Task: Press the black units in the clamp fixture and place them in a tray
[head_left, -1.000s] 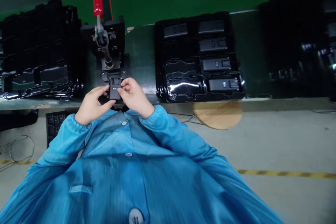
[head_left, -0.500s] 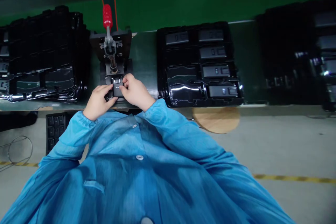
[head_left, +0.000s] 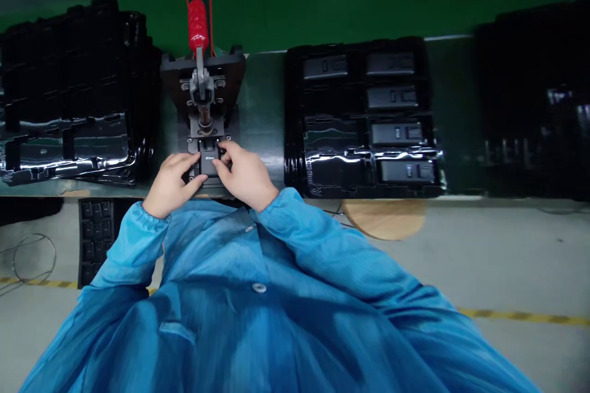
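A small black rectangular device [head_left: 209, 165] with white lettering lies in the base of a toggle clamp fixture [head_left: 203, 83]. The red clamp handle [head_left: 198, 24] stands upright behind it. My left hand [head_left: 173, 182] grips the left side of the device, fingertips at its upper left edge and thumb near its lower left corner. On the right side, my right hand [head_left: 246, 175] holds it with curled fingers, the index finger near the top corner and the thumb on its face. Part of the device's right edge is hidden under my right hand.
Right of the fixture, a black plastic tray [head_left: 329, 163] holds several dark devices in its pockets. Stacked black trays [head_left: 64, 86] stand on the left, and more dark trays [head_left: 530, 92] at far right. A round wooden stool [head_left: 385, 218] is below the bench edge.
My right fingers have settled closer against the device's upper right edge. The view has shifted slightly, so the fixture and trays sit a little differently in frame. The clamp handle stays upright.
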A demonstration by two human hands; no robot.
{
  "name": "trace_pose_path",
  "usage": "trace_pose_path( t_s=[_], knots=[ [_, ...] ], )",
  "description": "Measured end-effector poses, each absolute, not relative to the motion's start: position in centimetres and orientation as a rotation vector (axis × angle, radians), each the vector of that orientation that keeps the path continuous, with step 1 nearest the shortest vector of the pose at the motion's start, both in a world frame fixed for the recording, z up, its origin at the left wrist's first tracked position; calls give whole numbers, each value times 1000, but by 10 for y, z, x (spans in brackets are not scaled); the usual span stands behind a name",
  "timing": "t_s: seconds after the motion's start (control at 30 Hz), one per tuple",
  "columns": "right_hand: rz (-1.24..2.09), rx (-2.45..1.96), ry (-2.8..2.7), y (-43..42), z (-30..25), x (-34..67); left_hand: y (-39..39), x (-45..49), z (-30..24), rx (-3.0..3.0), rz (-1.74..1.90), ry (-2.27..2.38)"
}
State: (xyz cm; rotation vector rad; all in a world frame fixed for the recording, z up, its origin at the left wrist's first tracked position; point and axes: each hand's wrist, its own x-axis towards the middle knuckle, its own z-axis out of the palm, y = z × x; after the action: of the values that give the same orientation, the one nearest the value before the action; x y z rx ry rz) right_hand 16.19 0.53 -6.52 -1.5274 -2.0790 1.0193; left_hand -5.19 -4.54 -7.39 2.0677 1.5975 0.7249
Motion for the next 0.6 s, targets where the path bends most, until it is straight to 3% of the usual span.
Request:
trace_pose_path(
  t_s=[0.27, 0.47, 0.6],
  knots=[
    [660, -1282, -2098, -6, -56, 186, -52, -46, -79, 2050, 740, 1639],
    [173, -851, -1629, 45, 43, 210, -85, -30, -79, 1941, 1053, 1881],
    [422, -914, -1933, 93, 103, 190, -141, -32, -75, 1816, 1201, 2098]
  ],
)
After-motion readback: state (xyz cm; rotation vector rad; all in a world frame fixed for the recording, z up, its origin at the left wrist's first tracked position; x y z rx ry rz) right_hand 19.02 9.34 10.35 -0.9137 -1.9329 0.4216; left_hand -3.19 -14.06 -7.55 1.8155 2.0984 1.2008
